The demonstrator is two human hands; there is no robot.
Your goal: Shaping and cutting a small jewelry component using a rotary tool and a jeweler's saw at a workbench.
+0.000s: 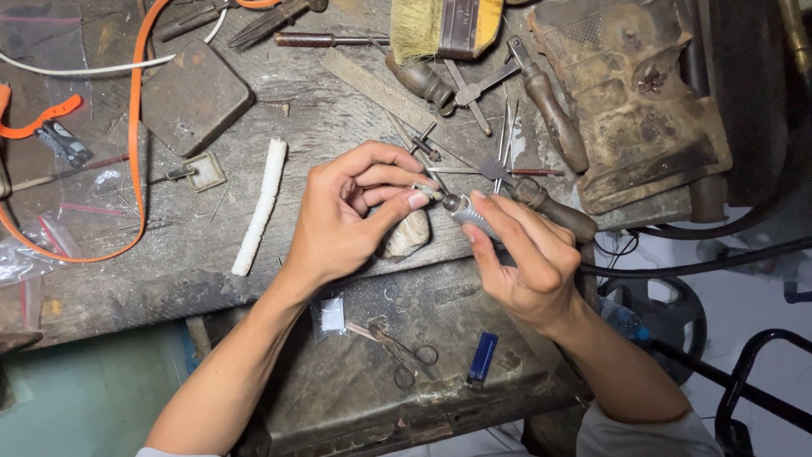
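Note:
My left hand (351,216) pinches a small pale piece (429,192) between thumb and forefinger, over a worn wooden bench (169,279). My right hand (524,254) grips a silver rotary handpiece (468,211), its tip touching the small piece. A black flexible cable (702,262) runs from the handpiece off to the right. A rounded stone-like block (410,237) sits on the bench just under my left fingers.
A white stick (260,207), an orange cord (135,127), a flat metal block (196,97), a brush (444,25), wooden-handled tools (550,106) and files lie on the bench. Below, a lower shelf (355,398) holds small scissors (406,355) and a blue lighter (483,358).

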